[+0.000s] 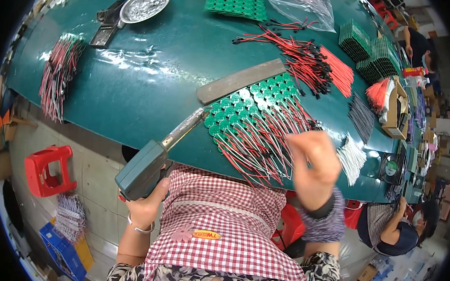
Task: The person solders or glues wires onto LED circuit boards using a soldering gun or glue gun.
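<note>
Honestly, my left hand (144,200) grips the grey-green soldering gun (149,164); my blurred right hand (313,166), grip unclear, could snag the near red-wired round green boards (247,111)

At twelve o'clock a green panel of round boards (237,2) lies beside a clear plastic bag (297,6). At eleven sits a metal bowl (144,4). At nine a bundle of red and black wires (59,73) rests near the table edge. Loose red-black leads (307,58) spread at one o'clock. At eight stands a red plastic stool (48,170).
</note>
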Motion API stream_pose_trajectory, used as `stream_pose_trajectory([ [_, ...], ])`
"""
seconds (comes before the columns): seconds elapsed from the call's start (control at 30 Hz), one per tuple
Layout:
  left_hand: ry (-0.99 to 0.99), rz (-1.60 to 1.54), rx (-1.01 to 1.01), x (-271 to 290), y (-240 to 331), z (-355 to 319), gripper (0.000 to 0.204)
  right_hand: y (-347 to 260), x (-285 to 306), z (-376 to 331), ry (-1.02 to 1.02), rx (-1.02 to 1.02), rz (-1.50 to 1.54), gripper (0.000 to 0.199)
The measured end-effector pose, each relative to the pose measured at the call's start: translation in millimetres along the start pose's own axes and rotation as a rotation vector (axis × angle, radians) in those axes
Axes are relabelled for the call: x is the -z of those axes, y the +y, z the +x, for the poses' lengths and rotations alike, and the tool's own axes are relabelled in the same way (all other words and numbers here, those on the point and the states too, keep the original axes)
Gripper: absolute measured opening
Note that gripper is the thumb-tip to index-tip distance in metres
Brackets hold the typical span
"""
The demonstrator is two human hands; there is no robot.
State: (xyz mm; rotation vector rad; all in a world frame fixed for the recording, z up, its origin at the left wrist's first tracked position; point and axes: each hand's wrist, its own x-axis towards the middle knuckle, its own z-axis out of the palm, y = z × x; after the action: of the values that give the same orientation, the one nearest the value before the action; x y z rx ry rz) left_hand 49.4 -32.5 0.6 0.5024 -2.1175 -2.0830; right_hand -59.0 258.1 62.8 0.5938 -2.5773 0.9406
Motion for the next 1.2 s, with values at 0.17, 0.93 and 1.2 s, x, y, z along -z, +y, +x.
stream_pose_trajectory([
  [0.17,0.076,-0.024,0.061,2.7,6.8,-8.8,0.028,-33.0,-70.1,-15.8,-0.022,-0.16,0.306,0.018],
  [0.93,0.034,0.058,0.12,9.4,-2.3,-13.9,0.024,-19.6,-107.2,-19.7,-0.014,-0.171,0.037,0.015],
  [1.2,0.031,0.039,0.078,7.6,-0.8,-10.7,0.021,-23.1,-107.4,-19.4,-0.035,-0.151,-0.031,0.015],
])
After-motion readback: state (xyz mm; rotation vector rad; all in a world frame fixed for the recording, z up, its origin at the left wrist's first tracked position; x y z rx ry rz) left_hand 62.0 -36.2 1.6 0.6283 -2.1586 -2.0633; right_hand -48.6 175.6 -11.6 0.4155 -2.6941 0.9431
